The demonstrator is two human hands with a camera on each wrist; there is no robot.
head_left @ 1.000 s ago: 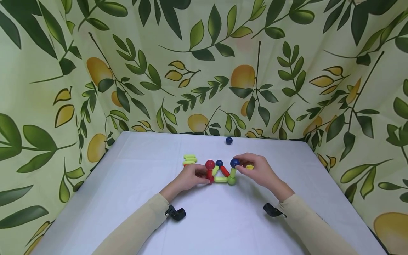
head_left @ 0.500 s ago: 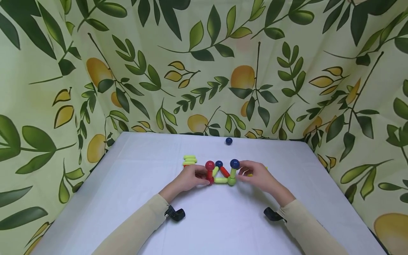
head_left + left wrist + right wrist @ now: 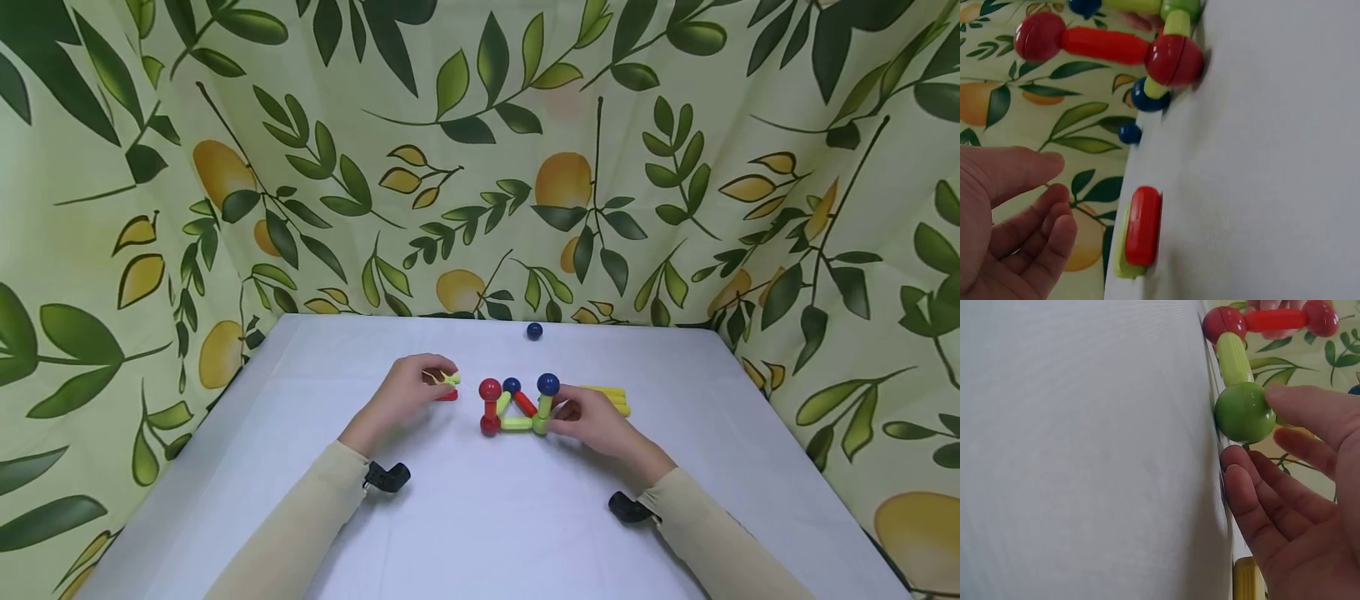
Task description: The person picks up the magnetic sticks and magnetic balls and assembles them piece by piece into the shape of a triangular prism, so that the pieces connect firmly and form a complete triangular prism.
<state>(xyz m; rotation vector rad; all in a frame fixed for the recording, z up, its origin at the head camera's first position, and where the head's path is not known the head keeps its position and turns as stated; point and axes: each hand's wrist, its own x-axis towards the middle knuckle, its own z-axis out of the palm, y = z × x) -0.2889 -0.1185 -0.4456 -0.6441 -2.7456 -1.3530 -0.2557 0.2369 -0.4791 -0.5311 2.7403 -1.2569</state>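
A ball-and-stick frame stands mid-table. On its left, an upright red stick [image 3: 491, 408] joins two red balls [image 3: 1174, 60]. A light green stick [image 3: 516, 424] runs along the front to a green ball [image 3: 1245, 413], above which another stick carries a blue ball [image 3: 548, 384]. My right hand [image 3: 596, 421] holds the green ball, thumb against it and fingers curled beside it. My left hand [image 3: 405, 385] hovers by a red stick [image 3: 1144, 225] and light green sticks [image 3: 1124, 253]; in the left wrist view, its thumb and fingers are apart with nothing between them.
Yellow sticks [image 3: 621, 400] lie behind and to the right of my right hand. A loose blue ball [image 3: 534, 331] sits near the table's far edge. Leaf-patterned cloth [image 3: 450, 167] hangs around the white table [image 3: 465, 517].
My left hand has let go of the frame's red side and moved left to the loose sticks. My right hand has left the top blue ball and come down to the green ball.
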